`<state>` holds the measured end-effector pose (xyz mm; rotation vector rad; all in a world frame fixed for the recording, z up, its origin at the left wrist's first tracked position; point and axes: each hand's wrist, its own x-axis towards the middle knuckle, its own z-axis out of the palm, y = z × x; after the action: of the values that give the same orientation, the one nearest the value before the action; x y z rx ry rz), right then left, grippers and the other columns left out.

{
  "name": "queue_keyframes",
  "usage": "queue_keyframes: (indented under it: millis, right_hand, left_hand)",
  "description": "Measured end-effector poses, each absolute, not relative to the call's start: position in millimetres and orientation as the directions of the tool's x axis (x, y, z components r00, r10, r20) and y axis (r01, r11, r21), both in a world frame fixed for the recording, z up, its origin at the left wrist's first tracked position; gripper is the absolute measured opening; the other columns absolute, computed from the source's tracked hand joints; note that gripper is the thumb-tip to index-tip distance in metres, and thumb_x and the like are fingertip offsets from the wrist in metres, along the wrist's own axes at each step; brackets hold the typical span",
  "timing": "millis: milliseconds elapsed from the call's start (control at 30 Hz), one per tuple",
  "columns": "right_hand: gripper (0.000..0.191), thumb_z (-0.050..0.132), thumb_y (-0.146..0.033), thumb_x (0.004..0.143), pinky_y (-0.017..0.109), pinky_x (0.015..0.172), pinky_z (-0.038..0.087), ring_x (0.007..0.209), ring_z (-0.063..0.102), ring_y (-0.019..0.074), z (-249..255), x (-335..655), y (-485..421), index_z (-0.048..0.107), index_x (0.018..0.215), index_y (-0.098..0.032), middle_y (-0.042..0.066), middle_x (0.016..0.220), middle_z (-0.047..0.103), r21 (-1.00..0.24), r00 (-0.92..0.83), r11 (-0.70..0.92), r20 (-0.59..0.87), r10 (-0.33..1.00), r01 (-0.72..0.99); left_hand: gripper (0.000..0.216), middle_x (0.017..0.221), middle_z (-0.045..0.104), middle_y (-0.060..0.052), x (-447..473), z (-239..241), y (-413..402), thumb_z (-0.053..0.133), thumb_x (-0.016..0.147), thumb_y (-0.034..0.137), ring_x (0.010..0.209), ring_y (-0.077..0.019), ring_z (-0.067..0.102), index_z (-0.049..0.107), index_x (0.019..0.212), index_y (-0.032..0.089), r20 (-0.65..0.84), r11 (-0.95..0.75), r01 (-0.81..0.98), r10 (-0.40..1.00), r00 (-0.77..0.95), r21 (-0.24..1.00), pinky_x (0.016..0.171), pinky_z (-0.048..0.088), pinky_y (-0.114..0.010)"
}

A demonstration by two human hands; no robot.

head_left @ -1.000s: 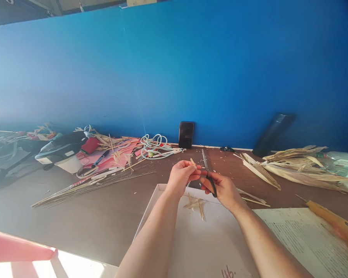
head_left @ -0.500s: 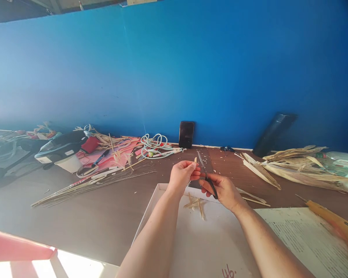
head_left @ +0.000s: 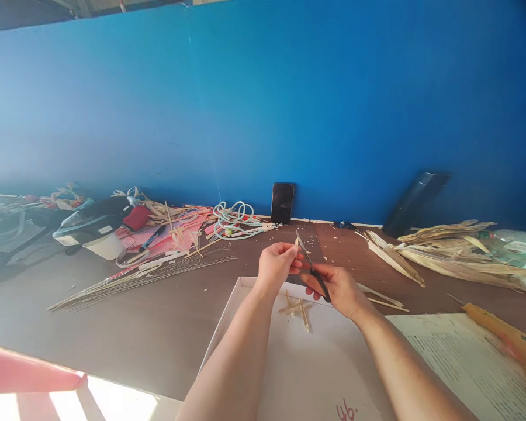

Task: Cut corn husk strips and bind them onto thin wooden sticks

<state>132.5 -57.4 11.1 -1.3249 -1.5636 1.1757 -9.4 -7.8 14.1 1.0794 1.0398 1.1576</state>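
Between the thumb and fingers of my left hand [head_left: 277,266] is a small pale piece of dried husk [head_left: 297,242], its tip poking up. My right hand [head_left: 335,287] grips black-handled scissors [head_left: 319,283], whose blades point up and to the left, right beside the husk piece. Whether the blades touch it I cannot tell. Below both hands, several straw-coloured strips [head_left: 298,310] lie crossed in a shallow white box lid [head_left: 311,374] marked with red writing.
A phone [head_left: 283,203] leans on the blue wall. Coiled pale cord [head_left: 234,221], thin wires [head_left: 158,275] and a cap-like item [head_left: 94,228] lie left. Dried husks [head_left: 456,257], a printed sheet [head_left: 447,351] and a wooden-handled pointed tool [head_left: 499,327] lie right.
The scissor blades have tilted left and come closer to the husk piece, the gap between them narrowing. My left hand has shifted very slightly right.
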Motion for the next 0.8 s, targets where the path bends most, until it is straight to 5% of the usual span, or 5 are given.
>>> queue_keyframes:
  millis: [800]
  right_hand:
    - [0.037, 0.062, -0.048, 0.072, 0.022, 0.048, 0.041, 0.051, 0.052, 0.0117, 10.3, 131.3, -56.8, 0.068, 0.094, -0.018, 0.000, 0.059, 0.061, -0.951, -0.151, 0.015, -0.034, 0.988, 0.309]
  left_hand:
    - [0.021, 0.065, 0.062, -0.004, -10.2, 15.4, -8.8, 0.064, 0.069, 0.033, 0.048, -0.0059, 0.050, 0.065, 0.077, 0.013, -0.036, 0.053, -0.195, 0.995, 0.090, 0.979, 0.045, 0.045, -0.017]
